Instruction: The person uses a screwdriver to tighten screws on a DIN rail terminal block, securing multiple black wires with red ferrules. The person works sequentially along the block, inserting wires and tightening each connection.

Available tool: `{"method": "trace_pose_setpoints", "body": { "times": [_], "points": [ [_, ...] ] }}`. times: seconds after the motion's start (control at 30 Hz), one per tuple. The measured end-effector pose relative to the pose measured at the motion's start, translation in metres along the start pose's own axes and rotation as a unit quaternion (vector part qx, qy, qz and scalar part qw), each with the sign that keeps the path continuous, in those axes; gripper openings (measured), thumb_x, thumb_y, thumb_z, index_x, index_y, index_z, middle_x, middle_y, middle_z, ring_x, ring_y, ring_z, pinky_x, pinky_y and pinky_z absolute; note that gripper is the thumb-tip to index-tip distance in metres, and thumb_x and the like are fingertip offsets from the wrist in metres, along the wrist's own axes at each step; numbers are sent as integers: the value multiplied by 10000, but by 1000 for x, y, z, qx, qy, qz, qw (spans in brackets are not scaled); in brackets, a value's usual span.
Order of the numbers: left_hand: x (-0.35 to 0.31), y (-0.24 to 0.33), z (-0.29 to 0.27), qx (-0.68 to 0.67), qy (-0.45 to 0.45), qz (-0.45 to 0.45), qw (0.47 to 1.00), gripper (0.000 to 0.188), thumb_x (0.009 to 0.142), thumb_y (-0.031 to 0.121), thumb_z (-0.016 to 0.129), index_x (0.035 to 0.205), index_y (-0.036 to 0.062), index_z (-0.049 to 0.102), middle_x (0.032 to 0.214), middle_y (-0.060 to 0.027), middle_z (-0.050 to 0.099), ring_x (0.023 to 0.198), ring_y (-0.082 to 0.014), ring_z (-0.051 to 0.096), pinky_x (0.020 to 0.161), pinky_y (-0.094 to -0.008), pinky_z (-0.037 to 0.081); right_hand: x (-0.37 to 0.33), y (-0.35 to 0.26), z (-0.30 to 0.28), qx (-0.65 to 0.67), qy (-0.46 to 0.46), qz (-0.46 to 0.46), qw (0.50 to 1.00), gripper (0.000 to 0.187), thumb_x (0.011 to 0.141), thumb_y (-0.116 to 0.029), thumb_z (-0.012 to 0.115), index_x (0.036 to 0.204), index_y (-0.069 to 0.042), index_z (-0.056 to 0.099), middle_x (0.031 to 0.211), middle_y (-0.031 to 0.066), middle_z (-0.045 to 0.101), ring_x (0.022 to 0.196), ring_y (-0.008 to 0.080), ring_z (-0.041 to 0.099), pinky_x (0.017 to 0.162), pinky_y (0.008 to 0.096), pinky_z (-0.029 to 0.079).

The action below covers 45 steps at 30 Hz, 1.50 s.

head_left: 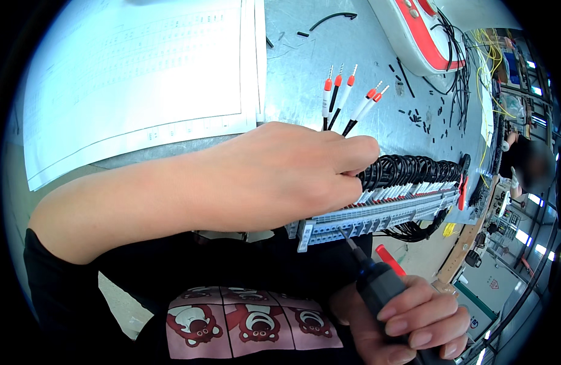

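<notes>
Reaching across from the left, my left hand (286, 173) is closed, with its back toward me. Several black wires (349, 126) rise from its fingers, ending in white sleeves and red-collared metal ferrules. Its fingertips are partly hidden near the left end of a long grey terminal block strip (377, 220). My right hand (414, 322) is wrapped round a dark electric screwdriver (380, 286). The screwdriver's thin bit points up at the strip's front face, at or very near a screw hole. A dense row of looped black wires (414, 167) runs along the strip's far side.
Printed sheets (152, 79) cover the table's left part. A white and red machine (423, 36) stands at the back right. Short black offcuts (423, 118) lie scattered on the metal table. Red-handled pliers (463, 185) rest by the strip's right end. Another person (529, 161) is farther right.
</notes>
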<state>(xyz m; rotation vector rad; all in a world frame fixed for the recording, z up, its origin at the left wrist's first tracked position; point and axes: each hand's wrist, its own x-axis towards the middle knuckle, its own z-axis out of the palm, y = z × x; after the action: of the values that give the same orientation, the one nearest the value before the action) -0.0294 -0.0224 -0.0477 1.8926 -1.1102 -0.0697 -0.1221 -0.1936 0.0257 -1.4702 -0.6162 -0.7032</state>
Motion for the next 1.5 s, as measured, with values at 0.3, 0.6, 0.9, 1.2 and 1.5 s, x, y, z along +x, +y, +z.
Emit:
{"method": "trace_pose_setpoints", "body": {
  "times": [0.3,0.6,0.9,1.2,1.5],
  "points": [
    [-1,9,6,2,44,-33,998,96,809,49,610,808,-2,528,883,-86,476,737,-243,548,575,-365,455,-6,8,2,40,3,-25,999,474,800,11,734,1047,-38,334,871,102,529,578,235,586,468,328,542],
    [-3,5,10,-19,69,-23,997,85,810,45,605,808,-3,535,892,-88,468,773,-238,551,602,-353,463,-4,13,10,61,7,-23,998,389,796,21,681,1080,-37,422,876,60,454,616,177,462,522,293,395],
    [-3,4,10,-37,44,-48,997,90,809,40,604,813,-2,525,903,-90,473,804,-235,552,626,-353,470,1,13,15,54,28,-19,998,491,752,54,748,1014,-56,348,803,89,557,543,224,570,434,305,500],
    [-3,3,9,-24,50,-21,998,92,797,39,613,819,-9,537,913,-99,487,831,-248,566,641,-353,482,4,10,10,53,-60,22,997,390,799,1,715,1016,-69,399,842,55,473,591,165,488,528,271,426],
    [-4,1,11,-17,74,8,997,96,786,26,618,811,-13,534,920,-101,497,822,-251,573,630,-353,493,5,11,12,61,-3,9,998,489,742,68,756,991,-63,355,774,96,589,519,212,581,415,295,533]
  ]
}}
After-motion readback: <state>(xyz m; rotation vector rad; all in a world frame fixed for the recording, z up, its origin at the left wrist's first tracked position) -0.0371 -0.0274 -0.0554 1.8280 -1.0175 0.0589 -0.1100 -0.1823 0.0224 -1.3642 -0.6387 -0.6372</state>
